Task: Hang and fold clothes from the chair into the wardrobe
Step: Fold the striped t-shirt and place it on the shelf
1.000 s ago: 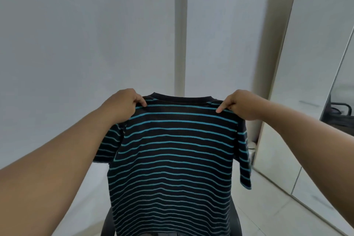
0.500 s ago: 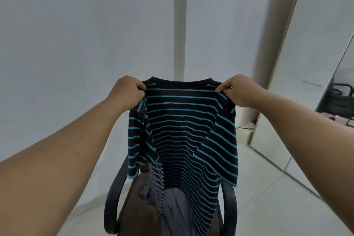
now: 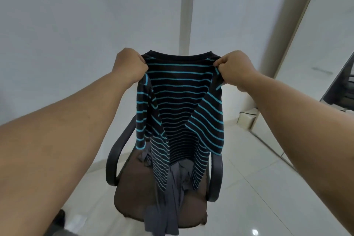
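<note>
A black T-shirt with teal stripes [image 3: 180, 101] hangs in the air above the chair. My left hand [image 3: 130, 68] grips its left shoulder and my right hand [image 3: 236, 68] grips its right shoulder, collar uppermost. Both sleeves and side panels are folded inward over the body, so the shirt hangs narrow. Below it a brown office chair [image 3: 138, 184] with black armrests holds a grey garment [image 3: 172, 197] that drapes over the seat's front edge.
White walls with a pale vertical strip [image 3: 186, 11] stand behind the chair. A tall white panel [image 3: 316, 48] leans at the right, with a dark chair [image 3: 344, 90] seen past it. A small white box [image 3: 247, 119] sits on the glossy tiled floor [image 3: 258, 188].
My hands came closer together and the shirt's sides swung inward, turning the flat spread shirt into a narrow fold. The view tipped down, showing the chair seat and the grey garment.
</note>
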